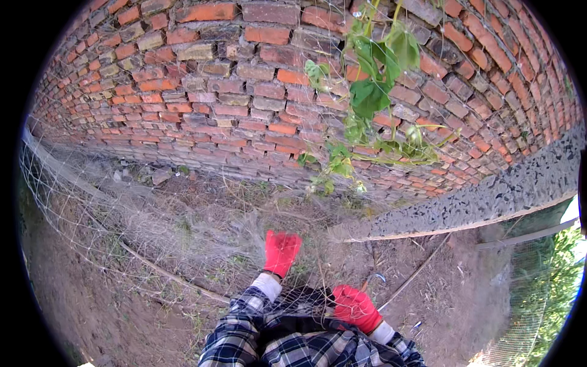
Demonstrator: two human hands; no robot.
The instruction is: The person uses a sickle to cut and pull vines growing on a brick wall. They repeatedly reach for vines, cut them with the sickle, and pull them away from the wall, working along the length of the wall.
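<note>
Both hands wear red gloves. In front of me, my left hand (282,254) is curled on fine pale netting (229,231), which spreads away to the left in a loose, bunched sheet. Closer to my waist, my right hand (357,308) is closed into a fist, with thin net strands running across to it. Mesh also lies over the front of my checked shirt (316,346). Just beyond the right hand, a small curved blade like a sickle (379,277) rests on the soil, its handle partly covered.
A rough brick wall (257,87) rises ahead, with a leafy climbing vine (371,91) hanging in netting. A speckled concrete post or beam (458,206) extends right. Thin poles (174,275) lie on the ground at both sides. Mesh fencing (527,284) stands far right.
</note>
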